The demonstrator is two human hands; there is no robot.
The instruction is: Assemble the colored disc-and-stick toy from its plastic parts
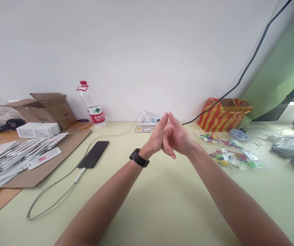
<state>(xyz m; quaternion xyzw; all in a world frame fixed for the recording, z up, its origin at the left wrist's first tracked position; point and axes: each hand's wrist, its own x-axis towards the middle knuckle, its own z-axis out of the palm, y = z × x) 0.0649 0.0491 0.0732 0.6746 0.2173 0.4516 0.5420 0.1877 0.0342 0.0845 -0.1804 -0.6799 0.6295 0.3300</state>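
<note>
My left hand (158,135), with a black watch (139,158) on its wrist, is raised over the table in front of me. It looks flat and stretched upward, seen nearly edge-on. Against it rests my right hand (180,136), the two touching near the fingertips and at the palm side. Some fingers of the right hand are loosely bent and apart, while the top one points up. No object shows in either hand, though part of the space between them is hidden. Behind them lies a power strip (150,120) with plugs in it.
A black phone (93,154) on a charging cable and a water bottle (94,107) are on the left. Beyond are a cardboard box (47,109) and white flat packs (16,157). Rightward are a striped bag (221,118), small colourful packets (235,159) and dark plastic (293,153).
</note>
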